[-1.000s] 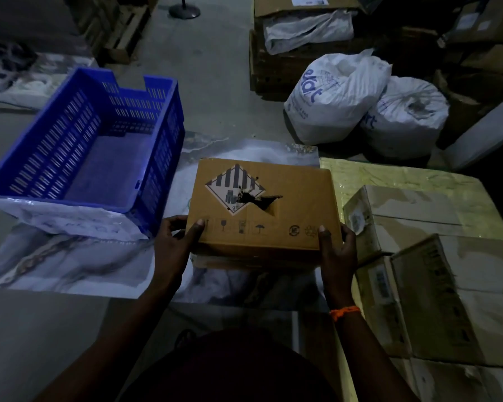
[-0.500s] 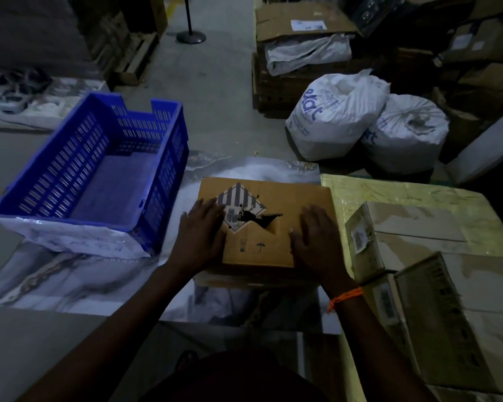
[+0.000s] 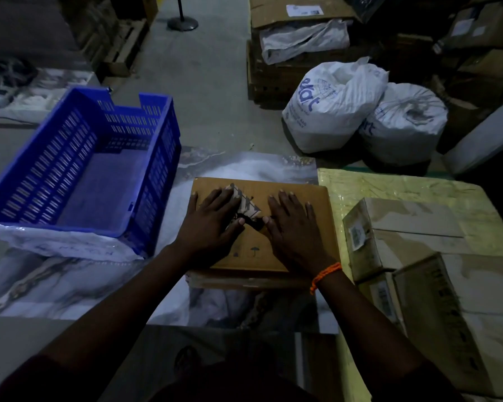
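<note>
left hand (image 3: 212,220) flat, palm down, fingers straight and spread, gripping nothing, just pressing on the lid of the cardboard box (image 3: 314,198); right hand (image 3: 294,227) in the same posture beside it, fingers straight, thumb tip at the edge of the tear (image 3: 252,224). box is directly under both palms, lying flat on the worktop (image 3: 70,285), long axis running left-right across the body, near edge just short of the wrists. the relation that matters: the tear lies in the gap between the two hands, at thumb level, in reach of either thumb, so neither hand has to travel; right thumb looks marginally nearer, left thumb is partly lost in the dark so can't call it. striped diamond label (image 3: 244,203) sits just ahead of the tear, half under the left fingers. my read: the hole is being worked, flattened or opened up, and the next move would be thumbs into the tear, pulling apart along the long axis; risk is the lid ripping unevenly. outward: blue crate (image 3: 50,169) left of the left hand, near the box but apart from it; more cartons (image 3: 404,227) right of the right hand, just beside the box; two white sacks (image 3: 331,111) on the floor well beyond the fingertips; orange band (image 3: 325,275) on the right wrist
</note>
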The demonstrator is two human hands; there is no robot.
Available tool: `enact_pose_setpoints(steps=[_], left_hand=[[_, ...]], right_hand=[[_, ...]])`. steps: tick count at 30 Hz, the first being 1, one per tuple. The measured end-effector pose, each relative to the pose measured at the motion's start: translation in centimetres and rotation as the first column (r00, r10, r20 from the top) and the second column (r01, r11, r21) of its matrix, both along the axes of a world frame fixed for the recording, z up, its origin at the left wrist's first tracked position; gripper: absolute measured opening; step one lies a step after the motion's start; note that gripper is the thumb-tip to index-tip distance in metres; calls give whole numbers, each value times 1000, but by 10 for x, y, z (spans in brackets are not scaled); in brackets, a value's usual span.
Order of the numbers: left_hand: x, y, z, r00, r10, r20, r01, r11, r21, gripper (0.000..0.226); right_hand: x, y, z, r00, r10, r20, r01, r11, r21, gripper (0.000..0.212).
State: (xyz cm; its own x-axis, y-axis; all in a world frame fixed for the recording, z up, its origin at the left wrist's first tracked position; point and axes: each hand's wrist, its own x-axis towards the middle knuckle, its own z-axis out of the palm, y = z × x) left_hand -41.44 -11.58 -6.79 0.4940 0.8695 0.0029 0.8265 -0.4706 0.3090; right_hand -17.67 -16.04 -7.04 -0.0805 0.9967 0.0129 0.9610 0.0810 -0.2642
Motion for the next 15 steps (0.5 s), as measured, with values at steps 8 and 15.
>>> enact_pose_setpoints(steps=[8, 15], left_hand=[[-9, -2, -4, 996, -15, -83, 15, 1000, -2, 76], [-11, -7, -6, 994, 86, -66, -89, 995, -45, 80]], right_hand=[[18, -5, 1, 997, 48, 53, -47, 998, -36, 81], [47, -18, -10, 994, -65, 83, 70, 996, -60, 72]])
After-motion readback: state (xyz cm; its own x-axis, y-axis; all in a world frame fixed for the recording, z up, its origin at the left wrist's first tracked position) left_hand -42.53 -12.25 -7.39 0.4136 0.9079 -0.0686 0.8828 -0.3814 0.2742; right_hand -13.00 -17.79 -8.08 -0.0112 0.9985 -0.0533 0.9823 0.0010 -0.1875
